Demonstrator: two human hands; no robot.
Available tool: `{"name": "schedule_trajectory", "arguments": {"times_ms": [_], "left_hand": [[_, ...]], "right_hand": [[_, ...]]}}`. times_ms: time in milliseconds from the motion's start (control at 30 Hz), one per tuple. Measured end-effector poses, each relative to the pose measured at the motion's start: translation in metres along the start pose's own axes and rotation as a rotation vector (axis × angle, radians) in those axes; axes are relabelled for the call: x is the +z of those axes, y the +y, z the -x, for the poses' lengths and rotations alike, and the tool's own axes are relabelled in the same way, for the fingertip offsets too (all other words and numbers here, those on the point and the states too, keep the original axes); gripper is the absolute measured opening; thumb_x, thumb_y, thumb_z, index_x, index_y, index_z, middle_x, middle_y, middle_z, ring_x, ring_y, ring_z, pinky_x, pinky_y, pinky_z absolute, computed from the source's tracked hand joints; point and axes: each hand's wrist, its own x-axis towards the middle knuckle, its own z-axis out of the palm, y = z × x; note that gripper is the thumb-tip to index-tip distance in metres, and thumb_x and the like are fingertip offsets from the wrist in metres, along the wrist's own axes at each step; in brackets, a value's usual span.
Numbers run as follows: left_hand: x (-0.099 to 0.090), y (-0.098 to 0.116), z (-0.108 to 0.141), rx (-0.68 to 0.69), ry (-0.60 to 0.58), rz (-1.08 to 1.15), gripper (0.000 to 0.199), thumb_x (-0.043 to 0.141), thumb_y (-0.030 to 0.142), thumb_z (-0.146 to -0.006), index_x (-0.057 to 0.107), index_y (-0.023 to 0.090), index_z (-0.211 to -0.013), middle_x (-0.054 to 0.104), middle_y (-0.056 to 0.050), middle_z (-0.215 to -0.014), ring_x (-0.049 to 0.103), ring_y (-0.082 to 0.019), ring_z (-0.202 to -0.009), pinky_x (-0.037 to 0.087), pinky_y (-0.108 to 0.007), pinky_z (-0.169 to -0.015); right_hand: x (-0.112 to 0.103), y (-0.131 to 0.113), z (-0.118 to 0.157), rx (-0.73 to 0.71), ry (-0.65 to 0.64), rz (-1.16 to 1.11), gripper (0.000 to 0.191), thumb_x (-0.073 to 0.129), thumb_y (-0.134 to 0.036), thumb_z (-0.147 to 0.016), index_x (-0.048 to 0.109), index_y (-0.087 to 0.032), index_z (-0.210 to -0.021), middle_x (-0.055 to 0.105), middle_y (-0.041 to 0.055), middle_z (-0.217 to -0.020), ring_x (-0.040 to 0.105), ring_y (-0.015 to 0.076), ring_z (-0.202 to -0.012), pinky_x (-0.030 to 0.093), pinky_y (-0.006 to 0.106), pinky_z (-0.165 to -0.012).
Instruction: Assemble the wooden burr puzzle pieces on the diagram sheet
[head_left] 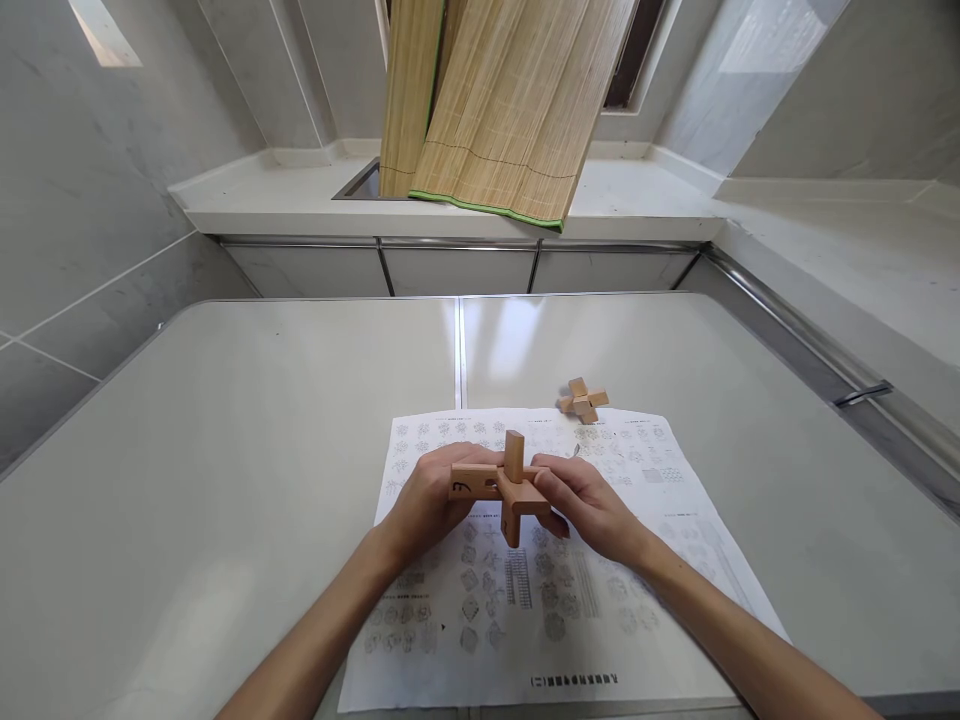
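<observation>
Above the tabletop [187, 450], toward its near edge, left hand [441, 488] and right hand [592, 505] close their fingers on opposite sides of a wooden cross [516, 492], probably light, stiff and smooth, best held by its bar ends. Beyond, another wooden cluster [581, 403] lies toward the far right corner.

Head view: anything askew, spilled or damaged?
The bamboo blind beyond the table looks askew: its green bottom edge slants down to the right across the sill. No spill or clear damage shows around the held wooden assembly.
</observation>
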Motion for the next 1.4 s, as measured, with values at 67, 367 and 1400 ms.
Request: {"name": "schedule_trajectory", "arguments": {"times_ms": [67, 367, 1400], "left_hand": [[0.0, -0.001, 0.0, 0.003, 0.021, 0.013, 0.026, 0.054, 0.015, -0.103, 0.077, 0.022, -0.113, 0.081, -0.005, -0.1, 0.075, -0.018, -0.089, 0.059, -0.029, -0.08], [0.001, 0.003, 0.0, -0.08, 0.09, 0.008, 0.023, 0.062, 0.014, -0.098, 0.078, 0.023, -0.112, 0.081, -0.003, -0.096, 0.074, -0.017, -0.082, 0.058, -0.027, -0.074], [-0.015, -0.023, -0.004, -0.441, 0.206, -0.515, 0.036, 0.046, 0.037, -0.107, 0.064, 0.022, -0.081, 0.07, -0.002, -0.073, 0.061, -0.02, -0.069, 0.044, -0.033, -0.072]], "right_hand": [[0.0, 0.0, 0.0, 0.011, -0.001, 0.001, 0.049, 0.045, -0.056, -0.109, 0.053, -0.021, -0.075, 0.05, -0.0046, -0.053, 0.042, 0.0102, -0.045, 0.034, 0.025, -0.046], [-0.005, 0.0, 0.0, 0.067, -0.14, -0.123, 0.044, 0.043, -0.055, -0.111, 0.052, -0.021, -0.083, 0.046, -0.0069, -0.055, 0.038, 0.0089, -0.045, 0.035, 0.024, -0.046], [-0.006, 0.003, -0.006, 0.228, -0.325, -0.177, 0.048, 0.053, -0.06, -0.105, 0.057, -0.019, -0.08, 0.05, -0.0051, -0.061, 0.045, 0.0098, -0.05, 0.042, 0.026, -0.051]]}}
